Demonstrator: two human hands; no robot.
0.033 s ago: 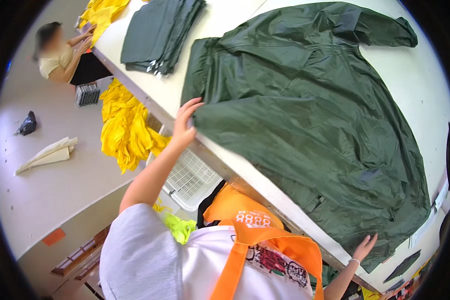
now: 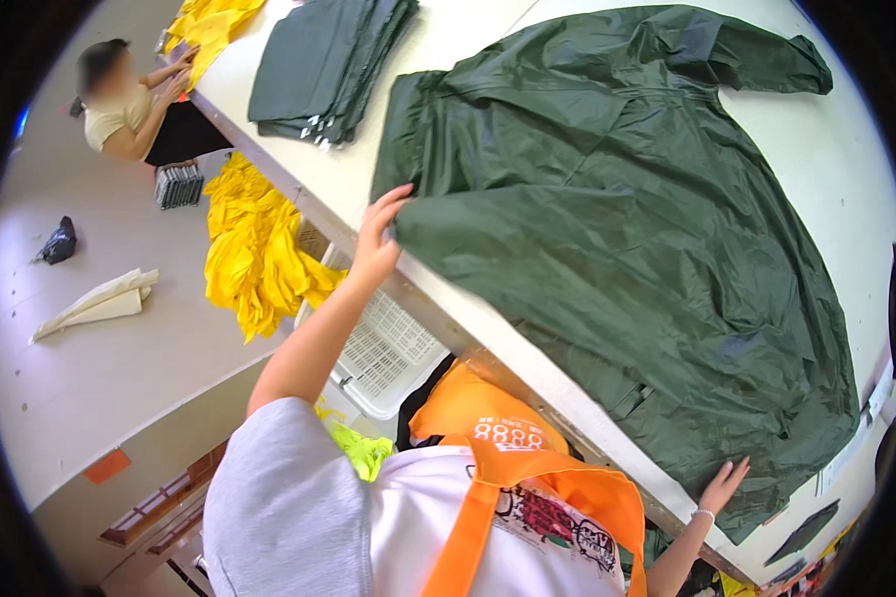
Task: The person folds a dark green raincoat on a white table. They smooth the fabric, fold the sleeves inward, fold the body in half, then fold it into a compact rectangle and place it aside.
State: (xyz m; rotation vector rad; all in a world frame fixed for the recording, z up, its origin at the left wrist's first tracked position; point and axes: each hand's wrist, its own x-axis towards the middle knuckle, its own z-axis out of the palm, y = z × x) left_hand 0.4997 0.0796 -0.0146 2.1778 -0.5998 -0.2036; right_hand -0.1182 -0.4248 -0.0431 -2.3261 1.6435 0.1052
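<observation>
A dark green raincoat (image 2: pixel 607 239) lies spread across the white table, one sleeve (image 2: pixel 777 68) stretched out at the far right. At its left end, my left hand (image 2: pixel 381 231) touches the edge of the folded-over green cloth, fingers stretched out. My right hand (image 2: pixel 722 488) rests on the coat's lower right part near the table's front edge. Its fingers are extended and apart, and a pale bracelet circles that wrist. Creases run over the coat's whole surface. The cloth's underside is hidden.
A stack of folded dark green garments (image 2: pixel 319 70) sits at the far left of the table (image 2: pixel 528 348). Yellow cloth (image 2: pixel 259 249) hangs beside a white plastic basket (image 2: pixel 383 343) below the edge. Another person (image 2: pixel 129 109) handles yellow fabric at the upper left.
The view has shifted slightly, so the stack and the left table edge appear a little farther right. Both hands stay at about the same places on the coat.
</observation>
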